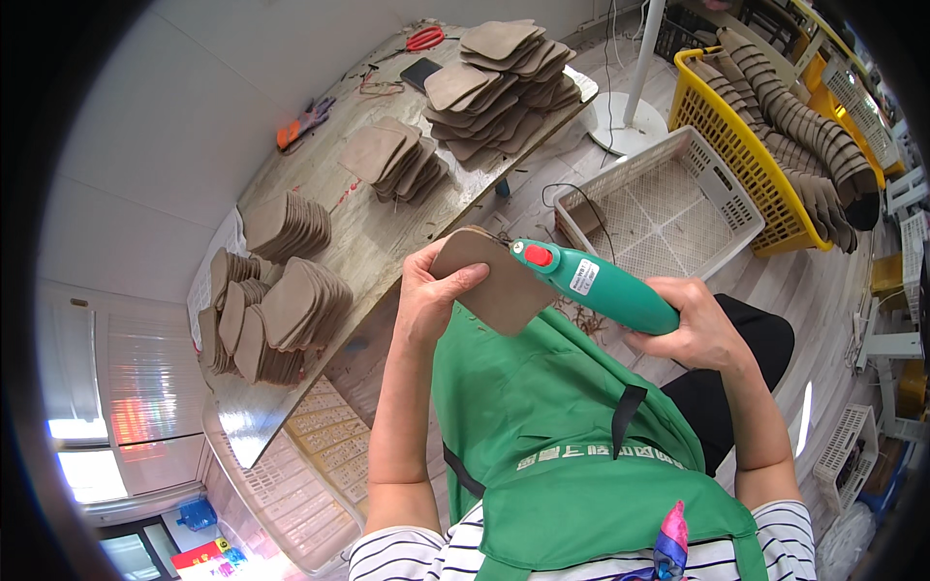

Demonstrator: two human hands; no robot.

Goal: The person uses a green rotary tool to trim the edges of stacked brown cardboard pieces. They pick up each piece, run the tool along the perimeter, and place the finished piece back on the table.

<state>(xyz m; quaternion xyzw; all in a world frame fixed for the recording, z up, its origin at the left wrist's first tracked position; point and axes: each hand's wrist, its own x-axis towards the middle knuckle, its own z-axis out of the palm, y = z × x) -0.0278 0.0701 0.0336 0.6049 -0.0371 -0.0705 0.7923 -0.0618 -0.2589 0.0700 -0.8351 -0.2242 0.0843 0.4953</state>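
My left hand (436, 287) grips a flat brown piece with rounded corners (501, 290), thumb on top, above my green apron. In my right hand (694, 319) is a green handheld electric cutter (603, 287) with a red button. The cutter's tip meets the upper right edge of the piece; its blade is too small to make out. Stacks of similar brown pieces stand on the table to the left: a tall one (501, 87) at the far end, a smaller one (396, 160) before it, and several (301, 305) near the close end. Trimmings lie on the floor below the cutter.
The wooden table (378, 269) also holds red-handled scissors (425, 38), a dark phone-like object (420, 74) and a glove (305, 125). To the right are a white crate (657, 210), a yellow basket (748, 174) full of brown pieces and a white stand (643, 72). A thin cable hangs by the white crate.
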